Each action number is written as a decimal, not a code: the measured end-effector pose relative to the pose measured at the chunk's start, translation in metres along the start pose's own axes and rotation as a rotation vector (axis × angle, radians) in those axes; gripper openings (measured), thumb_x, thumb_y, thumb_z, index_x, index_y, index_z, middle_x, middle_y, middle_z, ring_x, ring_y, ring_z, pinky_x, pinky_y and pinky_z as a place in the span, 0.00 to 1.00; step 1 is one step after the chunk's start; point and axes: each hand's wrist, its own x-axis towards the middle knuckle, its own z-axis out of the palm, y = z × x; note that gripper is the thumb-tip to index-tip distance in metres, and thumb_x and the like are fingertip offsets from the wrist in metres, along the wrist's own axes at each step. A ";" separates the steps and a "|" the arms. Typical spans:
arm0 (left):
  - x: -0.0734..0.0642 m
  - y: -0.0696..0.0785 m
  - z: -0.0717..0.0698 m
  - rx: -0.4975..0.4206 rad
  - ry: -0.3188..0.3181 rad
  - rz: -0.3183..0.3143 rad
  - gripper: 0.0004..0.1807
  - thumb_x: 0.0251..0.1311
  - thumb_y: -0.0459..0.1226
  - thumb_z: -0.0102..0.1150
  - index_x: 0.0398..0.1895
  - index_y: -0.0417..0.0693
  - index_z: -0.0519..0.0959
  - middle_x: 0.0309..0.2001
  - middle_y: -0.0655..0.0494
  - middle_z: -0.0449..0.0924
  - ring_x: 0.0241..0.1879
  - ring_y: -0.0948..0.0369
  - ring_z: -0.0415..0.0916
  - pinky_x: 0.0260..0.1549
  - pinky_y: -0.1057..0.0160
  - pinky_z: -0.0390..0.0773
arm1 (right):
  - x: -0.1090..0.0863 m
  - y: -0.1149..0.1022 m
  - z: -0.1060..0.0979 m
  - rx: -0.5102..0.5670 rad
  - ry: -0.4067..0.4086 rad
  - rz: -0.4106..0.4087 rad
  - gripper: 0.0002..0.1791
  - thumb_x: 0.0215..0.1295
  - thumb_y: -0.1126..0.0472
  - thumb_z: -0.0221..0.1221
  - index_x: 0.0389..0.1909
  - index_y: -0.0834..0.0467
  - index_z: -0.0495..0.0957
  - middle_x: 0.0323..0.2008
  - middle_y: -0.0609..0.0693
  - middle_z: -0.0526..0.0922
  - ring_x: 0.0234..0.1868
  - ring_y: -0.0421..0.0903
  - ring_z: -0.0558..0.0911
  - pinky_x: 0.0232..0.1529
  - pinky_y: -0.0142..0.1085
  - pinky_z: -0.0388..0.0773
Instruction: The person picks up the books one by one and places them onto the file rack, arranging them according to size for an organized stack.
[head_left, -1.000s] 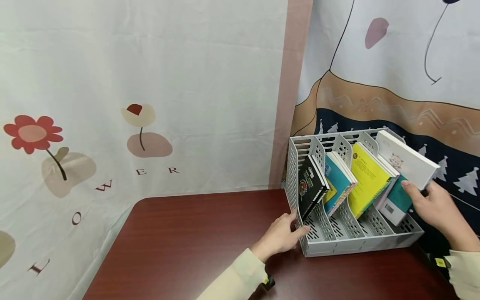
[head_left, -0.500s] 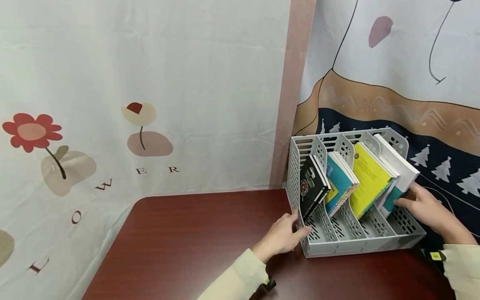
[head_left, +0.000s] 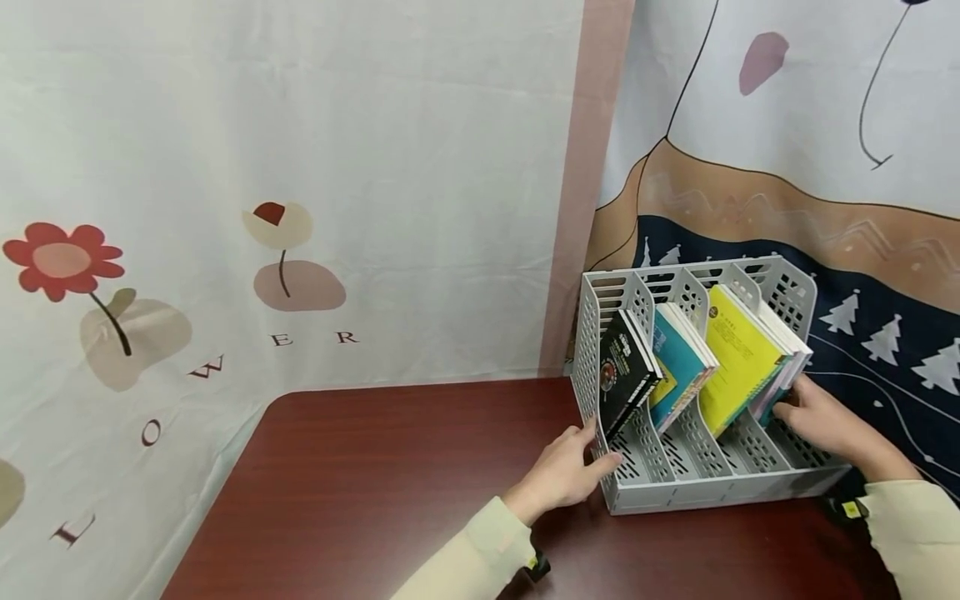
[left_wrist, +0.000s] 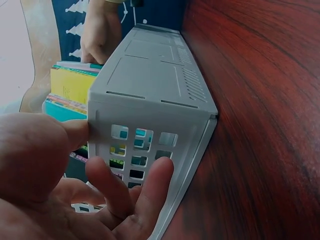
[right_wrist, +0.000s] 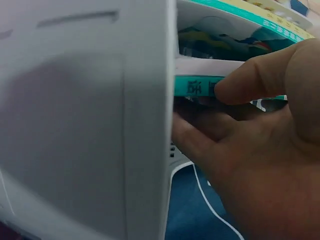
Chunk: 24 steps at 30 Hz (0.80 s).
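A grey perforated book rack (head_left: 720,492) stands on the right of the table, its books leaning in separate compartments. My left hand (head_left: 558,471) grips the rack's left side wall, the thumb over its front edge and fingers against the outside, as the left wrist view shows too. In the rightmost compartment my right hand (head_left: 832,421) pinches a white-and-teal book; its teal spine (right_wrist: 195,86) shows between thumb and fingers in the right wrist view. From the head view that book is mostly hidden behind the yellow book (head_left: 738,358) and its neighbours.
Black books (head_left: 626,375) lean in the leftmost compartment, blue books (head_left: 678,358) in the one beside it. The reddish-brown table (head_left: 420,483) stretches left of the rack. Printed cloth (head_left: 450,208) hangs behind the table, and dark blue tree-patterned cloth (head_left: 892,308) lies to the right.
My right hand has moved left and down with the white-and-teal book, which has gone from above the rack's right side into the rightmost compartment. The left hand has kept its place.
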 end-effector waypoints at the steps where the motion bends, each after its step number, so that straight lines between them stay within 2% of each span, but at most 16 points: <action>1: 0.000 0.000 0.000 0.001 0.003 0.003 0.45 0.78 0.64 0.58 0.90 0.62 0.58 0.85 0.49 0.66 0.81 0.47 0.70 0.77 0.43 0.75 | -0.001 -0.001 0.000 -0.030 0.008 0.016 0.44 0.81 0.72 0.51 0.89 0.68 0.38 0.80 0.81 0.57 0.55 0.54 0.74 0.41 0.28 0.68; 2: -0.001 -0.001 -0.001 0.002 0.006 0.008 0.45 0.78 0.64 0.58 0.90 0.62 0.58 0.85 0.48 0.66 0.82 0.47 0.69 0.77 0.42 0.74 | -0.002 -0.002 -0.001 -0.066 0.019 0.037 0.42 0.81 0.71 0.52 0.88 0.70 0.43 0.76 0.81 0.63 0.51 0.58 0.75 0.40 0.30 0.68; 4: -0.002 -0.002 -0.002 0.009 0.007 0.020 0.44 0.78 0.64 0.58 0.90 0.62 0.60 0.85 0.49 0.67 0.83 0.47 0.68 0.78 0.43 0.73 | -0.006 -0.005 -0.003 -0.132 0.042 0.095 0.33 0.81 0.68 0.52 0.81 0.75 0.57 0.58 0.77 0.79 0.41 0.57 0.78 0.35 0.33 0.69; 5: -0.003 -0.003 -0.003 0.008 0.008 0.029 0.43 0.78 0.64 0.59 0.89 0.61 0.61 0.84 0.50 0.68 0.83 0.48 0.68 0.79 0.43 0.73 | -0.009 -0.007 -0.004 -0.162 0.055 0.122 0.28 0.80 0.67 0.52 0.75 0.76 0.64 0.47 0.72 0.82 0.35 0.53 0.78 0.32 0.35 0.69; 7: -0.006 -0.006 -0.005 0.008 0.019 0.054 0.40 0.78 0.62 0.60 0.87 0.60 0.67 0.79 0.53 0.76 0.81 0.51 0.72 0.77 0.45 0.75 | -0.016 -0.014 -0.004 -0.213 0.090 0.173 0.21 0.79 0.66 0.49 0.64 0.75 0.74 0.32 0.62 0.80 0.27 0.48 0.73 0.27 0.38 0.66; 8: -0.008 -0.007 -0.007 0.007 0.024 0.066 0.38 0.78 0.61 0.60 0.85 0.60 0.70 0.74 0.56 0.81 0.78 0.53 0.75 0.75 0.47 0.77 | -0.020 -0.018 -0.004 -0.235 0.105 0.201 0.21 0.78 0.66 0.48 0.62 0.75 0.76 0.29 0.59 0.78 0.24 0.48 0.70 0.25 0.39 0.65; 10: -0.012 -0.011 -0.013 0.004 0.047 0.096 0.32 0.79 0.58 0.60 0.79 0.58 0.78 0.63 0.62 0.89 0.70 0.58 0.82 0.70 0.51 0.81 | -0.029 -0.032 -0.002 -0.273 0.152 0.246 0.23 0.78 0.64 0.47 0.61 0.75 0.79 0.30 0.61 0.80 0.23 0.48 0.69 0.24 0.40 0.64; 12: -0.017 -0.015 -0.022 0.014 0.088 0.128 0.24 0.80 0.56 0.60 0.70 0.59 0.85 0.54 0.66 0.91 0.61 0.63 0.85 0.63 0.54 0.83 | -0.038 -0.050 0.001 -0.305 0.183 0.285 0.25 0.80 0.62 0.47 0.64 0.75 0.79 0.28 0.61 0.78 0.22 0.49 0.68 0.24 0.41 0.63; 14: -0.021 -0.018 -0.033 0.032 0.139 0.159 0.19 0.81 0.55 0.59 0.62 0.60 0.89 0.48 0.68 0.92 0.49 0.67 0.86 0.57 0.58 0.84 | -0.046 -0.072 0.006 -0.331 0.218 0.284 0.23 0.81 0.59 0.49 0.57 0.73 0.84 0.25 0.59 0.77 0.21 0.49 0.67 0.24 0.41 0.61; 16: -0.027 -0.021 -0.046 0.070 0.209 0.193 0.15 0.81 0.53 0.59 0.55 0.61 0.90 0.45 0.68 0.92 0.39 0.70 0.84 0.51 0.61 0.84 | -0.050 -0.095 0.013 -0.347 0.265 0.230 0.20 0.82 0.55 0.52 0.41 0.64 0.88 0.19 0.51 0.71 0.21 0.47 0.66 0.24 0.40 0.60; 18: -0.035 -0.021 -0.059 0.110 0.286 0.218 0.13 0.81 0.52 0.60 0.52 0.62 0.91 0.39 0.68 0.91 0.29 0.72 0.79 0.45 0.63 0.82 | -0.052 -0.119 0.024 -0.335 0.330 0.124 0.17 0.82 0.55 0.56 0.32 0.56 0.87 0.16 0.44 0.69 0.20 0.43 0.66 0.25 0.38 0.59; 21: -0.048 -0.019 -0.078 0.163 0.398 0.245 0.11 0.81 0.49 0.61 0.49 0.61 0.90 0.33 0.70 0.87 0.24 0.74 0.73 0.38 0.65 0.79 | -0.048 -0.154 0.052 -0.261 0.444 -0.064 0.14 0.79 0.56 0.64 0.30 0.50 0.90 0.17 0.39 0.76 0.21 0.35 0.69 0.25 0.37 0.68; 24: -0.064 -0.013 -0.092 0.202 0.485 0.264 0.10 0.82 0.48 0.60 0.48 0.61 0.90 0.31 0.74 0.86 0.25 0.75 0.74 0.35 0.66 0.78 | -0.044 -0.187 0.088 -0.137 0.496 -0.252 0.11 0.75 0.62 0.68 0.30 0.49 0.91 0.17 0.36 0.78 0.21 0.28 0.70 0.26 0.32 0.75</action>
